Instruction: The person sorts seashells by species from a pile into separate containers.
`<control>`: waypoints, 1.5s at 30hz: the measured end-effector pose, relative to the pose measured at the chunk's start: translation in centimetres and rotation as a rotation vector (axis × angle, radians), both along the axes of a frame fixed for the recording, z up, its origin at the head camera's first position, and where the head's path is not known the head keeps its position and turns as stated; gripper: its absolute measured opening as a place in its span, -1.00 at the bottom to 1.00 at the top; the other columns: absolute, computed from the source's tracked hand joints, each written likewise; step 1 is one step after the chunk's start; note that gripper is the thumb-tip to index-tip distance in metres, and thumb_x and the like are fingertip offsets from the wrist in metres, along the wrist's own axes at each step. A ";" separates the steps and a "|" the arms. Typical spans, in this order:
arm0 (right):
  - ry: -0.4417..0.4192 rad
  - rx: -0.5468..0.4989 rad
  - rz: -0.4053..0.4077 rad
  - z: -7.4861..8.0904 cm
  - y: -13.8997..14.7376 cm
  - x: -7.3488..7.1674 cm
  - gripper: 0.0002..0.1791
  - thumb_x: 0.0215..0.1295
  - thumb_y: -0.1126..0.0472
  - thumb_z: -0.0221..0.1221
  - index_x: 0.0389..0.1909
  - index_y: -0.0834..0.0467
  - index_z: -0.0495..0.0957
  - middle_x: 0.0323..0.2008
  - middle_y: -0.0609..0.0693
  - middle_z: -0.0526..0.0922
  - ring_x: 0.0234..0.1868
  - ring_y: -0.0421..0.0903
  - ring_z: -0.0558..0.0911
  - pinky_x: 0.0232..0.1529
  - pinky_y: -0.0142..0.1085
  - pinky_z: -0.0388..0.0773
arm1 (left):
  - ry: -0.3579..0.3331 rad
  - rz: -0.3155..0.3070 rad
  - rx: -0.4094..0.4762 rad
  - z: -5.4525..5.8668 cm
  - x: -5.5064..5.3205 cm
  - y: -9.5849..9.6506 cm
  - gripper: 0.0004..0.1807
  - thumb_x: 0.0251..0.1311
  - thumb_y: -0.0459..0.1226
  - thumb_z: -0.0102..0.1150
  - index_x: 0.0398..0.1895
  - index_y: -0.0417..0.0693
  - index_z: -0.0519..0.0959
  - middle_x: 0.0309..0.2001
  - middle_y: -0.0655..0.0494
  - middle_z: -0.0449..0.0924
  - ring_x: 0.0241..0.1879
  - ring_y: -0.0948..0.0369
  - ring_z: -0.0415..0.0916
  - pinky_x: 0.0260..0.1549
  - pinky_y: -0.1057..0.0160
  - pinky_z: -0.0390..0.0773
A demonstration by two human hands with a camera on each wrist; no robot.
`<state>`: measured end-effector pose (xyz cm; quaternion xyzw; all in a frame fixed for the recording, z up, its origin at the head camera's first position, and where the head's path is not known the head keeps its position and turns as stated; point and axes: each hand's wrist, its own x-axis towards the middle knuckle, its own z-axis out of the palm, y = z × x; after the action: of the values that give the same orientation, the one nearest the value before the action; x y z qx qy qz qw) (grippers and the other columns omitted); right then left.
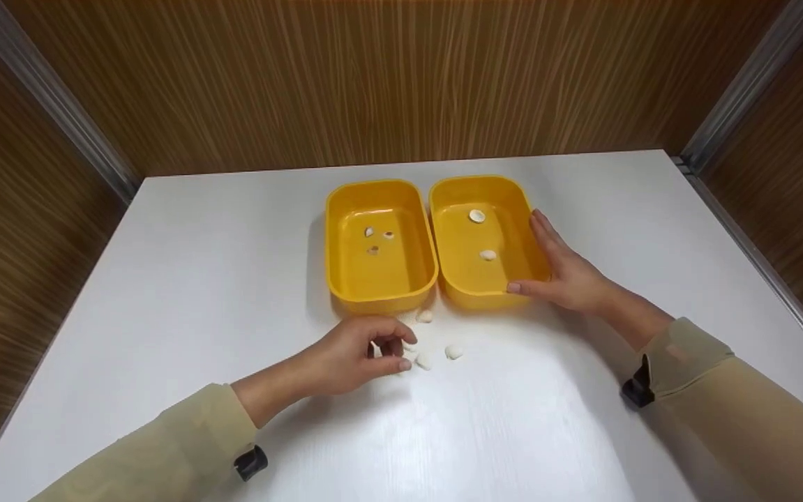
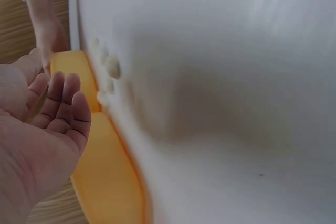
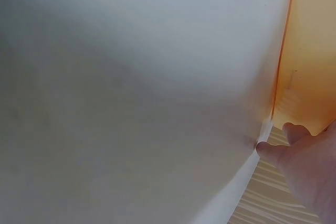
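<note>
My left hand (image 1: 363, 355) hovers over several small white seashells (image 1: 454, 351) on the table, its fingers loosely curled with a gap between thumb and forefinger. Nothing shows inside that hand in the left wrist view; one shell (image 1: 423, 362) lies just beyond the fingertips. My right hand (image 1: 568, 279) rests against the near right corner of the right yellow container (image 1: 481, 301), thumb at the front rim and fairly straight fingers along the side wall. Two white shells (image 1: 476, 216) lie inside it. The left yellow container (image 1: 381, 305) holds three smaller brownish shells (image 1: 373, 249).
Both containers stand side by side on a white table (image 1: 220, 258). Wood-grain panels (image 1: 401, 84) enclose the back and sides. Another shell (image 1: 425, 316) lies close to the left container's front wall.
</note>
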<state>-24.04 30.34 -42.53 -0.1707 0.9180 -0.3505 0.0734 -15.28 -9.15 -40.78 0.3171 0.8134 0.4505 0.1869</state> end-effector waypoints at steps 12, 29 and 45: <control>-0.010 -0.003 -0.005 0.0 0.1 -0.1 0.39 0.26 -0.25 0.45 0.73 -0.03 -0.42 0.73 -0.09 -0.44 0.71 0.16 -0.26 0.59 0.27 -0.17 | -0.053 0.008 -0.031 -2.8 -0.9 -1.3 -0.70 0.36 -0.23 0.45 0.08 -0.09 0.68 -0.24 0.21 0.59 -0.22 0.23 0.49 -0.19 0.34 0.53; -0.022 -0.002 -0.018 0.0 0.0 -0.1 0.39 0.26 -0.27 0.44 0.73 -0.07 -0.42 0.73 -0.11 -0.44 0.71 0.16 -0.26 0.59 0.28 -0.17 | -0.012 -0.086 -0.063 -3.8 -1.9 -1.8 -0.70 0.34 -0.27 0.46 0.11 -0.04 0.71 -0.15 0.13 0.63 -0.14 0.20 0.51 -0.10 0.33 0.53; -0.012 -0.015 -0.008 -0.2 0.1 -0.1 0.38 0.27 -0.24 0.45 0.74 -0.05 -0.40 0.72 -0.12 -0.44 0.71 0.17 -0.26 0.59 0.28 -0.18 | 0.063 -0.083 -0.093 -4.0 -1.7 -1.5 -0.73 0.31 -0.29 0.48 0.05 -0.04 0.73 -0.21 0.15 0.58 -0.18 0.20 0.49 -0.12 0.32 0.55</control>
<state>-24.12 30.43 -42.74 -0.1654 0.9156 -0.3585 0.0763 -17.00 -10.68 -44.78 0.3558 0.8249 0.3940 0.1943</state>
